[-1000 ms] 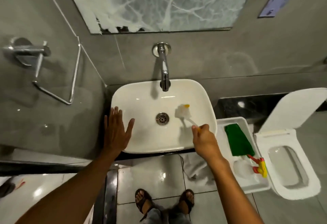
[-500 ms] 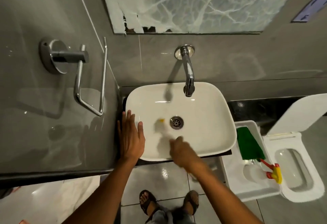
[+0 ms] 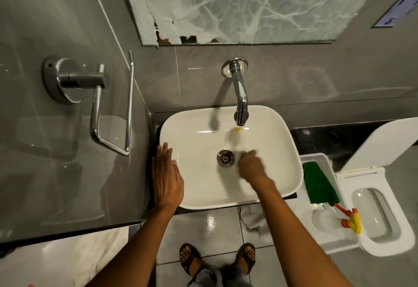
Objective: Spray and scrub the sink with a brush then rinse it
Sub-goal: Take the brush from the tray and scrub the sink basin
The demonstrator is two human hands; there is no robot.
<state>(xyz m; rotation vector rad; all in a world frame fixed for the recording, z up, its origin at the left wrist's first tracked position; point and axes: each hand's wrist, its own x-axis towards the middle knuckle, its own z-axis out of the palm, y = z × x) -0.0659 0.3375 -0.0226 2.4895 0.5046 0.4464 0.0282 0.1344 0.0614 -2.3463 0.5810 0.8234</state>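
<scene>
Brush (image 3: pixel 235 137) and right hand (image 3: pixel 250 166) inside sink (image 3: pixel 187 128)

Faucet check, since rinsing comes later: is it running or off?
Off, seemingly: no stream falls from the faucet spout into the sink, though blur there limits certainty.

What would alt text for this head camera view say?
A person's right hand scrubs a white sink with a blurred brush under the faucet, while the left hand rests flat on the sink's rim.
</scene>
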